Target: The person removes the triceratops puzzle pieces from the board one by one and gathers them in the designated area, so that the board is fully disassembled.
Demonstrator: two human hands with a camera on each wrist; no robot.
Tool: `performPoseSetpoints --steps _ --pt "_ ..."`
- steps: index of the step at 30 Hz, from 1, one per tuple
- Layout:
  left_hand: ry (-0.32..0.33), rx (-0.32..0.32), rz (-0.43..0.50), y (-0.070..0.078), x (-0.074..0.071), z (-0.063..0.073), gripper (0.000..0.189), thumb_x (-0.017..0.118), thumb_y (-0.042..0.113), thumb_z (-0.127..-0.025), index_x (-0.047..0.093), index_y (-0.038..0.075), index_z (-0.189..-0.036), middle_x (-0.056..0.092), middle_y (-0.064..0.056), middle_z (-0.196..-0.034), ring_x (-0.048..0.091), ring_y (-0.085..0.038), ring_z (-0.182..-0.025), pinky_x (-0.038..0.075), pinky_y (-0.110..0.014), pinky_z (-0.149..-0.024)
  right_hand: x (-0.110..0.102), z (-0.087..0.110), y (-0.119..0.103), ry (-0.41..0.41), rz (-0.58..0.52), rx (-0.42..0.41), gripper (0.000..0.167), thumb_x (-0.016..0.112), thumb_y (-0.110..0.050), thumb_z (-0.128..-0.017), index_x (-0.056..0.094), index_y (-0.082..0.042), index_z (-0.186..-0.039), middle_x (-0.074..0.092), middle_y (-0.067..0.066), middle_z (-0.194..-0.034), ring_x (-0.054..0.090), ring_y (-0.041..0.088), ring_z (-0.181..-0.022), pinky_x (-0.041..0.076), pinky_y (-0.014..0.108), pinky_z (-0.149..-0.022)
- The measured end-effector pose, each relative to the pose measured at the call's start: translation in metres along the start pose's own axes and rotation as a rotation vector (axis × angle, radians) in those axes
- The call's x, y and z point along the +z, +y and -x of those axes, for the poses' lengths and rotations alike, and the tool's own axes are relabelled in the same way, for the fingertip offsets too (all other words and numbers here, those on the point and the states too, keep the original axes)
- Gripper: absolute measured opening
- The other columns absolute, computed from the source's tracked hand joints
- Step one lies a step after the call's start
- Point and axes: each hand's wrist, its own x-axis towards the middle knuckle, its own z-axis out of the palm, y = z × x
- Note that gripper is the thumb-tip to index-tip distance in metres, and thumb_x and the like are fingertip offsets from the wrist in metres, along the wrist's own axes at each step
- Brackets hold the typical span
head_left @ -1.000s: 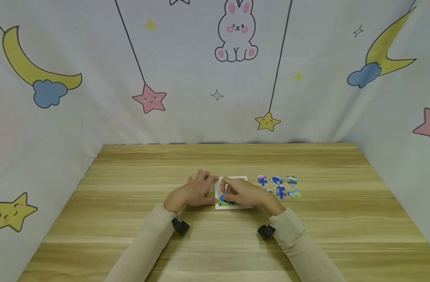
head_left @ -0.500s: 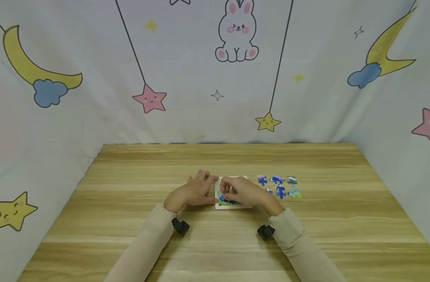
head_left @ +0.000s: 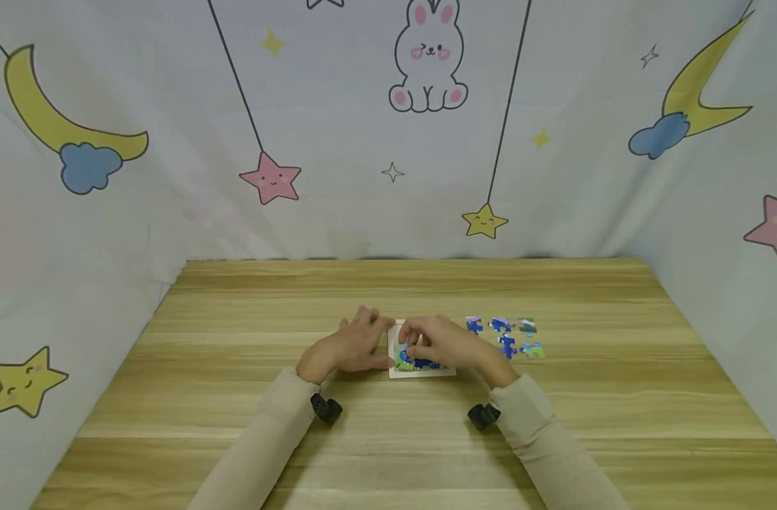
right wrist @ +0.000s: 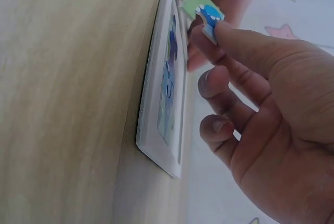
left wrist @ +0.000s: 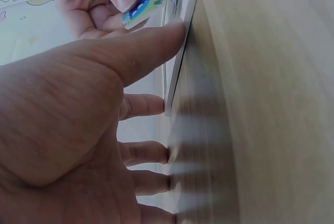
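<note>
My right hand [head_left: 448,342] pinches a green and blue jigsaw piece [right wrist: 203,6] between thumb and fingertips, its other fingers loosely bent. In the right wrist view the piece is tilted, raised off the white-framed puzzle board [right wrist: 156,140]. Part of a blue and green picture lies inside the frame, partly covered by my right hand in the head view. My left hand [head_left: 352,346] rests at the board's left side with fingers spread. Its thumb [left wrist: 151,46] touches the frame's edge, and its other fingertips reach down to the frame and the table.
Several loose jigsaw pieces [head_left: 506,346] lie right of the board, close to my right wrist. The wooden table [head_left: 388,439] runs back to a white curtain [head_left: 337,219] printed with stars, moons and a rabbit. Small black cameras sit at both wrists.
My right hand has risen a little and shifted slightly right, lifting the pinched jigsaw piece from the board's lower left. More of the picture shows under it. My left hand has stayed put.
</note>
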Motion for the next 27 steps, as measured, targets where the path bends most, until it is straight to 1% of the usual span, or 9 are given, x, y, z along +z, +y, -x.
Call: performPoseSetpoints --steps 4,8,11,15,19,22,27 --pt "-0.002 0.003 -0.005 0.001 0.001 0.000 0.070 0.065 0.041 -0.097 0.036 0.009 -0.152 0.033 -0.022 -0.145 0.032 -0.036 -0.133 0.026 -0.070 -0.104 0.000 0.001 0.002 -0.015 0.003 0.015 0.014 0.064 -0.014 -0.100 0.067 -0.011 -0.113 0.068 -0.005 -0.097 0.062 0.007 -0.079 0.051 0.028 -0.071" --pt "-0.002 0.000 -0.003 0.002 -0.001 -0.001 0.070 0.065 0.041 -0.097 0.036 0.009 -0.152 0.033 -0.023 -0.145 0.032 -0.036 -0.133 0.025 -0.069 -0.105 -0.005 0.004 0.003 -0.003 0.007 0.032 0.009 0.065 -0.016 -0.099 0.067 -0.014 -0.107 0.068 -0.006 -0.095 0.061 0.008 -0.079 0.050 0.029 -0.071" --pt "-0.005 0.002 -0.002 0.002 -0.001 -0.001 0.070 0.065 0.041 -0.097 0.036 0.008 -0.152 0.033 -0.023 -0.145 0.032 -0.036 -0.133 0.026 -0.069 -0.105 -0.010 0.007 0.004 -0.004 0.003 0.023 0.005 0.065 -0.018 -0.099 0.067 -0.014 -0.102 0.068 -0.006 -0.092 0.060 0.009 -0.077 0.050 0.029 -0.069" --pt "-0.004 -0.003 -0.007 0.001 -0.001 -0.001 0.070 0.065 0.041 -0.097 0.036 0.008 -0.152 0.033 -0.022 -0.144 0.032 -0.036 -0.132 0.026 -0.068 -0.105 -0.018 0.011 0.009 0.000 0.006 0.004 0.006 0.065 -0.019 -0.099 0.067 -0.014 -0.097 0.067 -0.007 -0.088 0.058 0.010 -0.073 0.048 0.028 -0.066" --pt "0.003 -0.012 0.001 0.002 -0.001 -0.002 0.070 0.066 0.041 -0.097 0.036 0.008 -0.152 0.032 -0.023 -0.145 0.032 -0.036 -0.133 0.024 -0.069 -0.106 -0.028 0.017 0.013 0.009 0.016 0.020 0.004 0.066 -0.018 -0.099 0.067 -0.014 -0.096 0.065 -0.008 -0.086 0.057 0.010 -0.074 0.048 0.028 -0.068" --pt "0.004 -0.019 0.008 0.002 -0.001 -0.002 0.071 0.066 0.041 -0.096 0.036 0.008 -0.152 0.031 -0.024 -0.146 0.032 -0.037 -0.133 0.023 -0.068 -0.106 -0.035 0.022 0.014 0.007 0.001 0.035 0.005 0.067 -0.017 -0.097 0.067 -0.013 -0.095 0.066 -0.006 -0.085 0.058 0.012 -0.076 0.049 0.029 -0.069" --pt "-0.006 -0.028 0.004 0.002 -0.001 -0.001 0.071 0.065 0.042 -0.097 0.035 0.010 -0.153 0.030 -0.023 -0.147 0.031 -0.037 -0.134 0.022 -0.068 -0.108 -0.045 0.030 0.017 -0.004 -0.050 0.038 0.006 0.068 -0.014 -0.097 0.067 -0.010 -0.093 0.068 -0.002 -0.084 0.061 0.017 -0.074 0.049 0.030 -0.065"
